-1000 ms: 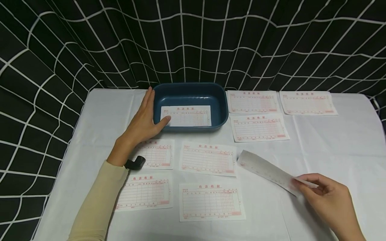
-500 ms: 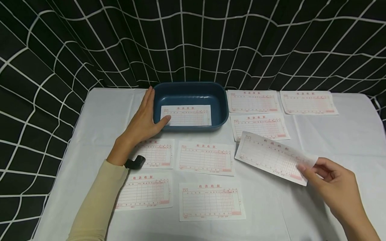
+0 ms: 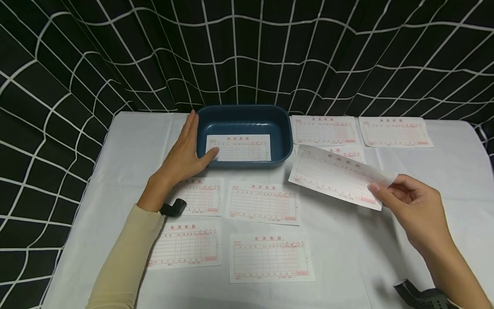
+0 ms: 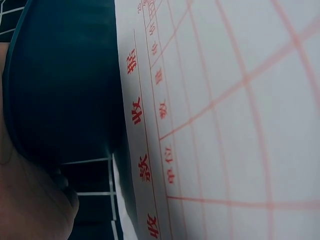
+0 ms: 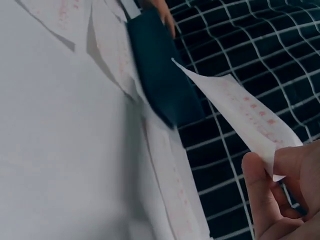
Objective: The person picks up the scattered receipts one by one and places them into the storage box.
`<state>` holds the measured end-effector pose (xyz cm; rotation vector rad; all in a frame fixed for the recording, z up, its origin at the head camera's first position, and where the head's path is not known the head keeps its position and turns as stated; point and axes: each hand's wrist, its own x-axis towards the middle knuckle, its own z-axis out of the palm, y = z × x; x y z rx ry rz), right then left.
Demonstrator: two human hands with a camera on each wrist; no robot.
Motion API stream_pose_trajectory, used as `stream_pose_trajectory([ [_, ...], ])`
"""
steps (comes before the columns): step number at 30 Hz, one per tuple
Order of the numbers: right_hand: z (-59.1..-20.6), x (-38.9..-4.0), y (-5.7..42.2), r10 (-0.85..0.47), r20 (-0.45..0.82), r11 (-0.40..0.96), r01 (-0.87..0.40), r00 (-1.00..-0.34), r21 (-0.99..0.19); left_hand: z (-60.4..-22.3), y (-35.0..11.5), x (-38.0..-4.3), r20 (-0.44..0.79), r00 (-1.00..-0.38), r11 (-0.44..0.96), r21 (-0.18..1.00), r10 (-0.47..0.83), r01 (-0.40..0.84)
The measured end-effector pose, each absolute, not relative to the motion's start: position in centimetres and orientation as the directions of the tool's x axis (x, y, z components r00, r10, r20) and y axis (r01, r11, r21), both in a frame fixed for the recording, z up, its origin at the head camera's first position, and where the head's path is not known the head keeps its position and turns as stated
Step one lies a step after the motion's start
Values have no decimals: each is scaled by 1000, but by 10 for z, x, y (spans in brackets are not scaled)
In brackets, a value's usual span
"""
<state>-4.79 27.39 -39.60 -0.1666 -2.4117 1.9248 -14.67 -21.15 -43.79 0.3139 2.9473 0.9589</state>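
Observation:
My left hand (image 3: 182, 154) rests on the left side of a dark blue plastic basin (image 3: 285, 160). Its fingers lie straight along the outer wall and the thumb crosses the front left corner. Inside the basin lies a white receipt slip (image 3: 241, 148) printed in red. Between thumb and fingers, my right hand (image 3: 414, 206) pinches another receipt slip (image 3: 333, 178) by its right end. This slip is raised and slightly bent above the table, partly covering a receipt slip (image 3: 345, 151) beneath. In the right wrist view, the held slip (image 5: 250, 112) curves away from the fingers.
Two slips (image 3: 325, 130) lie right of the basin along the back. Several more, such as one slip (image 3: 270, 259), lie on the white tablecloth (image 3: 339, 274) in front, some partly under my left forearm. A black net curtain (image 3: 247, 51) with white lines stands behind.
My right hand has lifted the receipt slip and turned its printed face up, moving it away from me and slightly left. The left hand stays on the basin.

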Motion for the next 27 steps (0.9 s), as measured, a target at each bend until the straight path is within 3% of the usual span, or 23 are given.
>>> stream_pose_trajectory([
  [8,-386,-80,244,36,17,251,-7,-999,-968,-435,-213,-146,29,-981,800,575,190,172],
  [14,-378,-106,224,-38,8,385,-22,-999,-923,-437,-210,-147,23,-980,799,576,197,174],
  [27,-377,-155,166,-106,-2,443,-46,-994,-895,-437,-210,-148,27,-982,805,569,188,170],
])
